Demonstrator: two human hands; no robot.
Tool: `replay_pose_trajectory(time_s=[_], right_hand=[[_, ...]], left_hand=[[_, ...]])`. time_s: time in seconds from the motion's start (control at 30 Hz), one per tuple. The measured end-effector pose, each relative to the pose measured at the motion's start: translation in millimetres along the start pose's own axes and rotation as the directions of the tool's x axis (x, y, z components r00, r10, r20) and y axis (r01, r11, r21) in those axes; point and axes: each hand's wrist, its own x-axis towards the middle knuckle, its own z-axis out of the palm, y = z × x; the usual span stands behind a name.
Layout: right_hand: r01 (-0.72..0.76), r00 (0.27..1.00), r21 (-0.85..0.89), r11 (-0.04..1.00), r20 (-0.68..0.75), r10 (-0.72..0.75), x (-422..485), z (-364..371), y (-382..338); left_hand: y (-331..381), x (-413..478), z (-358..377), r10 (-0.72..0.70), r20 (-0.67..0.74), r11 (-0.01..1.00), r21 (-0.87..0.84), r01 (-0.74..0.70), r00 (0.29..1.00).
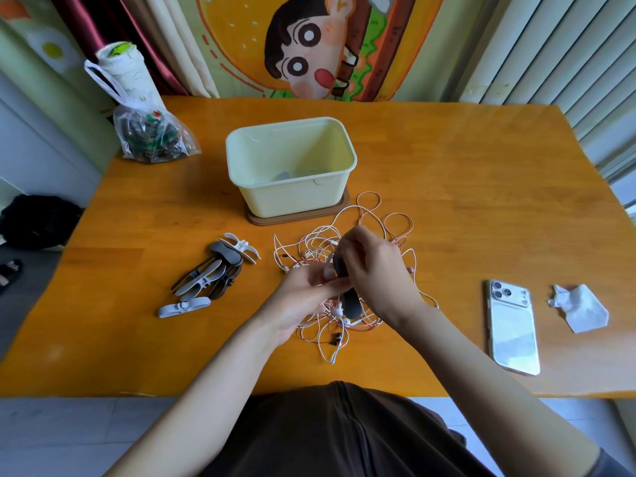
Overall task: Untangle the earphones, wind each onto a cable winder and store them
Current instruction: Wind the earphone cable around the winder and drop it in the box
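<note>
A tangle of white and pink earphone cables (375, 222) lies on the orange table in front of a pale yellow box (290, 166). Both my hands hover over the tangle. My right hand (373, 266) grips a dark cable winder (351, 302) that stands roughly upright, its lower end showing below my fingers. My left hand (303, 294) pinches a white cable right beside the winder. A pile of several grey, dark and white winders (213, 270) lies to the left of the tangle.
A white phone (512, 327) lies face down at the right, with a crumpled tissue (580, 308) beyond it. A plastic bag (151, 136) stands at the table's back left. The box rests on a brown lid (299, 216).
</note>
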Motion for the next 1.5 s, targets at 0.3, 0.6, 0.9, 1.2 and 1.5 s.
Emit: replay_pose_trajectory(time_s=[0.3,0.6,0.9,1.2,1.5], right_hand=[[-0.058,0.998,-0.057,0.997,-0.042,0.056,0,-7,6],[-0.074,0.996,-0.021,0.997,0.049,0.075,4,-11,4],[-0.063,0.991,0.079,0.995,0.121,0.053,0,-3,0],[-0.080,0.990,0.082,0.993,0.125,0.070,-2,2,1],[-0.067,0.991,0.118,0.991,0.127,0.052,-2,0,0]], left_hand=[[-3,2,-3,0.135,-0.100,0.962,-0.225,-0.154,0.986],[-1,2,-2,0.178,-0.147,0.957,-0.204,-0.206,0.973],[9,1,4,0.042,-0.257,0.907,-0.395,-0.145,0.966],[12,4,7,-0.064,-0.308,0.883,-0.460,-0.090,0.949],[16,-2,11,0.006,-0.330,0.897,-0.415,-0.150,0.944]])
